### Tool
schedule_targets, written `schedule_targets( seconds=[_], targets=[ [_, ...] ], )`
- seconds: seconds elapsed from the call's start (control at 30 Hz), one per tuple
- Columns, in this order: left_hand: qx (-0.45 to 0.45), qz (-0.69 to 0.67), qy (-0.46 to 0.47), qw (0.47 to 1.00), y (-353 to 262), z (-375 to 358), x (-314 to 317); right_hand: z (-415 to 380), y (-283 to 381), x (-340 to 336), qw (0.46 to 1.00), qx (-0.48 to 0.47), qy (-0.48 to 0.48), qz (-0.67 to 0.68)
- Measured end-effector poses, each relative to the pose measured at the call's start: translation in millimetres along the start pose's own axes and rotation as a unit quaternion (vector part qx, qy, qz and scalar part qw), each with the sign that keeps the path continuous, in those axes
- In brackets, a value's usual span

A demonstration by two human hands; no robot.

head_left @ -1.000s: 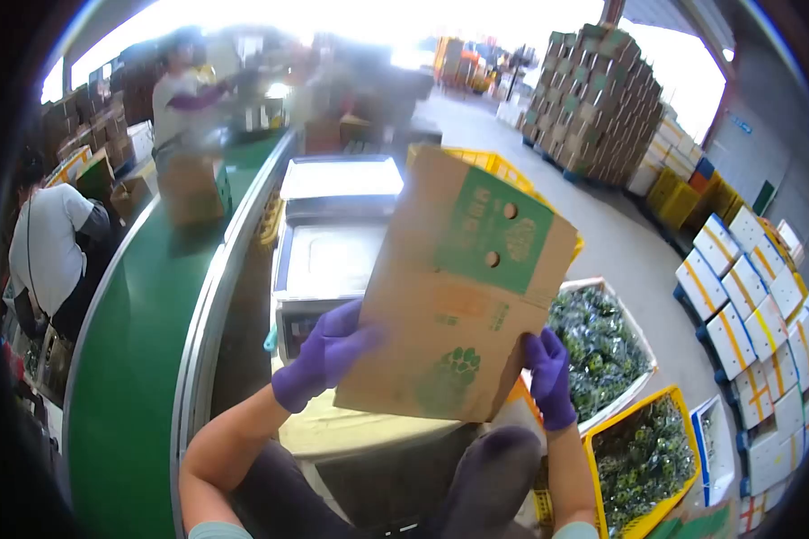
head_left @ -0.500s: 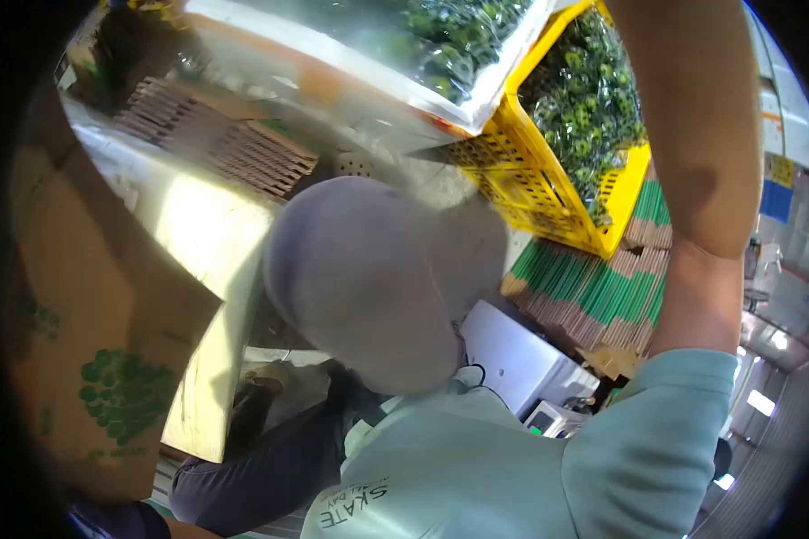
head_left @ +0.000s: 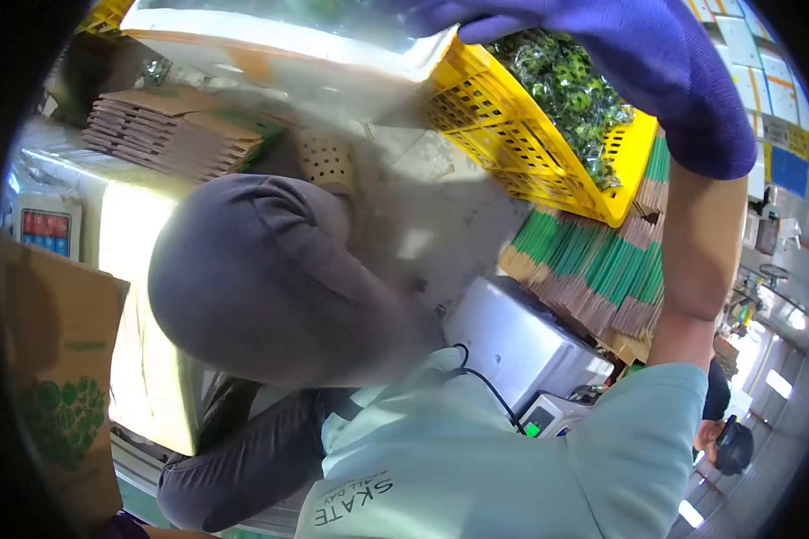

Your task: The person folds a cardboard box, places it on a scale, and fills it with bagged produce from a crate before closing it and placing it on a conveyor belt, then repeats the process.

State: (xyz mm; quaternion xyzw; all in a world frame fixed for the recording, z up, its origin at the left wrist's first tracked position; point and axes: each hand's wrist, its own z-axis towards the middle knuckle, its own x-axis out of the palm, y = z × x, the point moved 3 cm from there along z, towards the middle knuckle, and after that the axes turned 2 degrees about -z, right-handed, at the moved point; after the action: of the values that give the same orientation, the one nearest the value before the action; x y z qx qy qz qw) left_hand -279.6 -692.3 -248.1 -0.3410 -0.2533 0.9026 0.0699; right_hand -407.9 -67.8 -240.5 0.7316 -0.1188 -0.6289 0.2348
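My right hand (head_left: 503,16), in a purple glove, reaches in at the top over the edge of a white foam box (head_left: 377,56). Its visible fingers are stretched out and slightly apart, with nothing seen in them; the top edge cuts part of it off. Beside it, a yellow crate (head_left: 530,162) holds clear-wrapped greens (head_left: 571,99). Only the purple glove cuff of my left hand (head_left: 121,526) shows at the bottom left, just below a brown cardboard box (head_left: 63,359) with green print. Its fingers are hidden.
My bent knee (head_left: 234,269) fills the middle. Flattened cartons (head_left: 153,135) lie upper left, near a keypad device (head_left: 47,225). Green-edged cardboard (head_left: 593,260) is stacked below the crate, beside a metal scale (head_left: 521,332). Another person (head_left: 728,440) is at the far right.
My gloved right hand has come into view at the top. The cardboard box sits lower and further left in view, uncovering the keypad device. The other person's head now shows.
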Motion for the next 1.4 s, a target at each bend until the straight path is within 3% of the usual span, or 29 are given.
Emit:
schedule_targets(
  seconds=[0.17,0.27,0.33,0.4,0.43,0.47,0.5,0.6,0.67,0.8,0.9,0.93,1.03,1.1,1.17,1.27,1.3,1.4],
  targets=[
    [0.007,-0.058,0.003,0.998,-11,8,-1,23,19,19,0.993,-0.017,-0.019,0.113],
    [-0.014,-0.171,0.06,0.983,-43,-5,12,55,28,36,0.937,-0.035,-0.052,0.343],
    [-0.039,-0.249,0.175,0.952,-84,-13,37,81,41,49,0.917,-0.084,-0.056,0.386],
    [-0.069,-0.211,0.347,0.911,-142,-4,55,91,68,53,0.919,-0.122,-0.07,0.369],
    [-0.081,-0.249,0.372,0.891,-150,-6,57,98,76,57,0.92,-0.13,-0.053,0.367],
    [-0.116,-0.325,0.326,0.88,-150,-13,62,105,84,61,0.92,-0.138,-0.035,0.364],
    [-0.112,-0.317,0.391,0.857,-166,2,62,116,89,70,0.905,-0.176,-0.039,0.385],
    [-0.127,-0.304,0.344,0.879,-146,10,43,120,128,85,0.922,-0.223,-0.087,0.304],
    [-0.094,-0.298,0.404,0.86,-132,11,32,120,147,94,0.927,-0.23,-0.098,0.279],
    [-0.06,-0.346,0.381,0.856,-125,0,30,120,163,109,0.935,-0.247,-0.129,0.221],
    [-0.061,-0.334,0.393,0.855,-117,-2,26,110,179,111,0.961,-0.192,-0.092,0.175],
    [-0.057,-0.314,0.401,0.859,-108,-6,28,119,169,117,0.961,-0.216,-0.128,0.116],
    [-0.068,-0.355,0.42,0.832,-113,-10,25,113,177,108,0.97,-0.158,-0.131,0.133],
    [-0.018,-0.303,0.421,0.855,-112,-10,26,108,190,94,0.927,-0.286,-0.232,0.065],
    [0.078,-0.199,0.416,0.884,-114,-8,30,109,206,89,0.905,-0.316,-0.243,0.149],
    [0.163,-0.151,0.417,0.881,-129,-2,33,102,237,92,0.907,-0.293,-0.15,0.263],
    [0.166,-0.15,0.422,0.879,-136,3,33,103,243,94,0.9,-0.279,-0.1,0.321],
    [0.197,-0.13,0.433,0.87,-154,12,30,110,241,99,0.897,-0.245,-0.086,0.358]
  ],
)
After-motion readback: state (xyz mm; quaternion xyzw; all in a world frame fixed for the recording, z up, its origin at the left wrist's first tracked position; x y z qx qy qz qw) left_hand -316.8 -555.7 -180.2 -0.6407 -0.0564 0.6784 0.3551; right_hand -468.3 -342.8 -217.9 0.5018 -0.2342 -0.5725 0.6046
